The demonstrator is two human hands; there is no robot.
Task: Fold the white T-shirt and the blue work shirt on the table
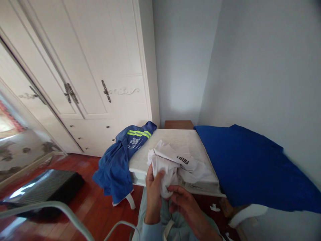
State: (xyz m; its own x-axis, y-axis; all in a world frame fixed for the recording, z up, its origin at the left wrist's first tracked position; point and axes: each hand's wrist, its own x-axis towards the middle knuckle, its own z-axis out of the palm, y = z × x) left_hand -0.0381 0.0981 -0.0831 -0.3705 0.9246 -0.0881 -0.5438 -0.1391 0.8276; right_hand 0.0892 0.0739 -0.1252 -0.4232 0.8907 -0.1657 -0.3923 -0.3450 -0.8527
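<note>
A crumpled white garment (175,164) with the word CHINA printed in black lies bunched on the near edge of a white bedside table (173,139). My left hand (153,192) is closed on the garment's lower left fold, thumb on top. My right hand (184,201) pinches the cloth from below, just right of the left hand. Both hands sit in front of the table's near edge, above my lap.
A blue jacket (120,160) with yellow-green stripes hangs off the table's left corner. A bed with a blue sheet (250,164) stands at the right against the wall. White wardrobe doors (95,67) fill the left. A black flat object (42,190) and a metal chair frame (62,209) rest on the red wooden floor.
</note>
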